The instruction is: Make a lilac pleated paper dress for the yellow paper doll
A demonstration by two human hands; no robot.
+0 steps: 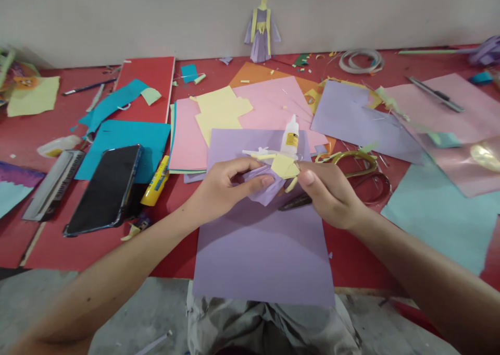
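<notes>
Above a large purple sheet [261, 256], my left hand [234, 183] pinches a small paper figure [263, 185] by its pleated purple part. The figure has a yellow paper piece [284, 166] on its right side. My right hand [326, 191] has thumb and finger closed at the right edge of that yellow piece. A white glue bottle [290, 136] with a yellow label is just behind the hands. Scissors [297, 202] lie partly under my right hand, with their handles to its right.
A finished-looking purple and yellow paper figure [261, 32] leans on the wall. A phone [105, 188], yellow glue stick [156, 181] and cutter box [54, 185] lie left. A cutter knife [437, 94], coloured sheets [445, 209] and tape roll [361, 61] are right.
</notes>
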